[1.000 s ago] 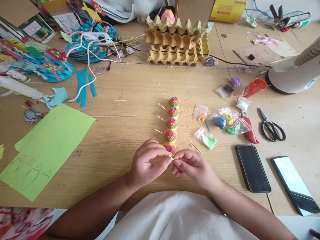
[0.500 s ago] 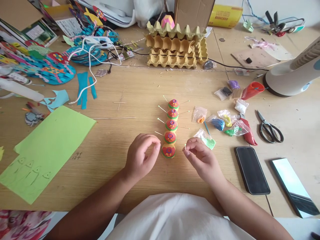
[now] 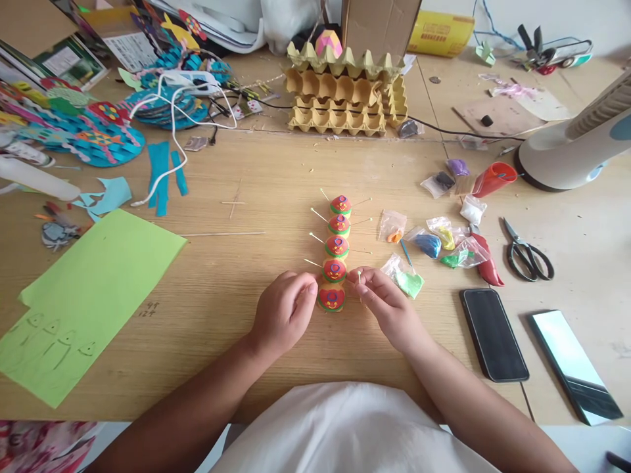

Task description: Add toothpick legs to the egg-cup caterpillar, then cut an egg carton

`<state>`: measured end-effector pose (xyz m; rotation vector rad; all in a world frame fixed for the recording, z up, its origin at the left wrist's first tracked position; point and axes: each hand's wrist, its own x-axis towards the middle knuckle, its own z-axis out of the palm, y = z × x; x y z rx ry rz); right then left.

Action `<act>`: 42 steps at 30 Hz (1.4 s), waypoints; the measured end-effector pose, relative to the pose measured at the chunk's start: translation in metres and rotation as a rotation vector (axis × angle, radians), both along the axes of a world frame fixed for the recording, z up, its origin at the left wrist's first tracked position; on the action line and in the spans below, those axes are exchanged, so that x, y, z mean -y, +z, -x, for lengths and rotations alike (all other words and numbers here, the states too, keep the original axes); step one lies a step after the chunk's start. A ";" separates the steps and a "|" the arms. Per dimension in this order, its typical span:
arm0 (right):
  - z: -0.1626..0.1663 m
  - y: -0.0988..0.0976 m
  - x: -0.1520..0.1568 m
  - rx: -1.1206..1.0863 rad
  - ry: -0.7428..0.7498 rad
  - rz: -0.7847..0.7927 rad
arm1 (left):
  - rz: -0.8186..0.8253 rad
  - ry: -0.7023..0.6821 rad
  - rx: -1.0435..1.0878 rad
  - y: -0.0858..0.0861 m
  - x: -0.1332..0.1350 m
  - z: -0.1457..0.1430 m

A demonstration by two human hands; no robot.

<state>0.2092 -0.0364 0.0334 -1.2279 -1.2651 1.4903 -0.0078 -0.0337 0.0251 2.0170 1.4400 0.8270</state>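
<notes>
In the middle of the table stands a row of egg-carton cups point(image 3: 337, 247), made up as a caterpillar with red, green and blue clay faces. Thin sticks with pale ball tips poke out from both sides of several cups. My left hand point(image 3: 286, 309) is closed beside the row's left side, its fingertips by the two nearest cups; whether they touch or hold anything is hidden. To the right of the row, my right hand point(image 3: 389, 305) pinches a toothpick point(image 3: 359, 278) with a small pale ball on top, close to the fourth cup.
Clay bags point(image 3: 428, 243), scissors point(image 3: 527, 249) and two phones point(image 3: 494, 335) lie to the right. Green paper point(image 3: 108, 289) with drawings is at left, near a thin stick point(image 3: 224, 234). Egg cartons point(image 3: 340, 85) are stacked behind; a white appliance point(image 3: 557, 164) stands at back right.
My right hand has moved left with the toothpick, closer to the row of cups. My left hand's fingers have shifted slightly inward toward the row. The whole view has drifted a little.
</notes>
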 end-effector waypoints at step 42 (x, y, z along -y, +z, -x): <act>-0.014 -0.022 -0.010 -0.256 -0.285 0.153 | 0.092 0.127 0.281 -0.028 -0.040 0.016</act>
